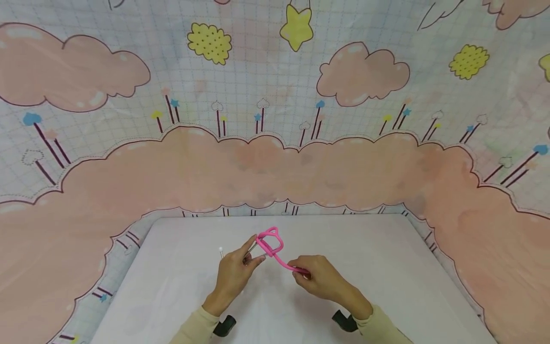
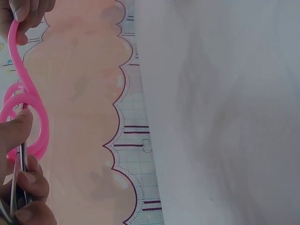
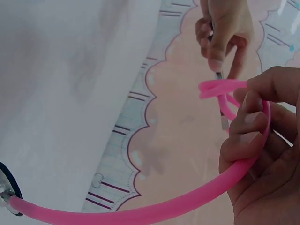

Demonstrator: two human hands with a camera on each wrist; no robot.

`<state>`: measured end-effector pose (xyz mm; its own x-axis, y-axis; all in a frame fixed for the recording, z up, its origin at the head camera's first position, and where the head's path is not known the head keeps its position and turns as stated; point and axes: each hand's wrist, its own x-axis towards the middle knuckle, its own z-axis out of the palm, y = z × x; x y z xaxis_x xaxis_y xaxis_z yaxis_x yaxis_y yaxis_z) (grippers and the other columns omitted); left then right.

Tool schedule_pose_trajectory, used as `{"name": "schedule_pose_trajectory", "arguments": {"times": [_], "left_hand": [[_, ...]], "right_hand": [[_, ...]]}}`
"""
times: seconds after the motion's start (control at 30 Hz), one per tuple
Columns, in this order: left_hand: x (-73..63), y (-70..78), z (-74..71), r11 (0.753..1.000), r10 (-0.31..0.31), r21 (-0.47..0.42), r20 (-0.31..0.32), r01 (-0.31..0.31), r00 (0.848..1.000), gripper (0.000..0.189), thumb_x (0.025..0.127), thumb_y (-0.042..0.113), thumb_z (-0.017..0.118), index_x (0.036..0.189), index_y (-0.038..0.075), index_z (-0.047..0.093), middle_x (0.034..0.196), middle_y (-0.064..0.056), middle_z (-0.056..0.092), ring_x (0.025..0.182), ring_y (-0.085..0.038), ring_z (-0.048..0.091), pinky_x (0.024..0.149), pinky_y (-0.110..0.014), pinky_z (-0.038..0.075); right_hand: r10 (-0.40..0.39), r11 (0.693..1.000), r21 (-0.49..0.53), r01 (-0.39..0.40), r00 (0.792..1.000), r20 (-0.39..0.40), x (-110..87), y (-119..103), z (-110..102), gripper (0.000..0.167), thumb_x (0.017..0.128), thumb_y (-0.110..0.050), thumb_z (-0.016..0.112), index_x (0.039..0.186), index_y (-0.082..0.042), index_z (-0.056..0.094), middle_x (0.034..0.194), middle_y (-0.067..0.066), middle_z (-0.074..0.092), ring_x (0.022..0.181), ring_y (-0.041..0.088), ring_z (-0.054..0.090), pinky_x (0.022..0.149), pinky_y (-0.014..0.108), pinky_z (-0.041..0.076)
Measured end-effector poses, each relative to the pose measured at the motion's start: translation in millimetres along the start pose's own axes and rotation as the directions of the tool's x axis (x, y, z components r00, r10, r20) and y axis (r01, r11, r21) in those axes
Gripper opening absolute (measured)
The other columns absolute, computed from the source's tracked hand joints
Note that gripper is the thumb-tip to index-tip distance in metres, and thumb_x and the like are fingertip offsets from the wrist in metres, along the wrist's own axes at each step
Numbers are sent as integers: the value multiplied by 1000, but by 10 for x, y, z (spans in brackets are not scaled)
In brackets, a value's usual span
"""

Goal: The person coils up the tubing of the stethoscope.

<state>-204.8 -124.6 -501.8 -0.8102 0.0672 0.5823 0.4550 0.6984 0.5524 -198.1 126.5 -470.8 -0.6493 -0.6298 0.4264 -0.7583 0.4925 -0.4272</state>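
Note:
A stethoscope with pink tubing [image 1: 282,262] is held up above the white table. My left hand [image 1: 234,270] grips its metal ear tubes [image 2: 22,161], with the thumb on one side and curled fingers on the other. One white ear tip [image 1: 221,250] sticks out beyond that hand. Beyond the left fingertips, the tubing is wound in loops around the metal. My right hand [image 1: 320,277] pinches the tubing a short way from the loops. From the right fingers the tubing runs down to the round chest piece [image 3: 6,194], partly cut off in the right wrist view.
Below the hands lies a white tabletop [image 1: 180,267]. A cloth printed with clouds and stars [image 1: 275,172] surrounds its far edge and sides. Black wrist mounts [image 1: 225,326] sit at the beige sleeves [image 1: 195,327].

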Motion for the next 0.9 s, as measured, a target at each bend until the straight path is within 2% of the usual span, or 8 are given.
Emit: {"name": "schedule_pose_trajectory", "arguments": {"times": [0.23,0.43,0.63,0.9], "left_hand": [[-4,8,18,999,25,34,41,-26,999,62,74,30,85,131,16,65,59,13,48,53,1,36,50,-17,33],[-11,55,-18,996,66,50,66,-69,996,62,75,29,85,132,15,64,60,13,48,55,1,36,51,-16,34],[-40,131,-55,994,84,53,157,-94,984,61,77,31,82,133,15,63,60,13,47,55,2,36,51,-15,34],[-63,139,-57,987,137,55,207,-151,969,61,76,34,83,132,18,64,61,15,44,56,3,35,51,-13,32]], "right_hand": [[-27,1000,-1,27,1000,-2,2,0,-84,15,88,-9,71,102,-9,74,71,-8,58,59,-4,39,52,9,36],[-29,1000,7,29,999,22,15,5,-169,17,91,-11,70,107,-11,75,76,-7,62,63,-4,43,56,11,43],[-14,999,-46,16,999,41,52,-40,-220,21,91,-14,70,111,-13,74,82,-7,63,64,-3,44,58,10,43],[-68,994,-86,69,998,18,80,-55,-240,18,88,-17,73,106,-14,75,82,-7,65,66,-2,50,61,8,45]]}}
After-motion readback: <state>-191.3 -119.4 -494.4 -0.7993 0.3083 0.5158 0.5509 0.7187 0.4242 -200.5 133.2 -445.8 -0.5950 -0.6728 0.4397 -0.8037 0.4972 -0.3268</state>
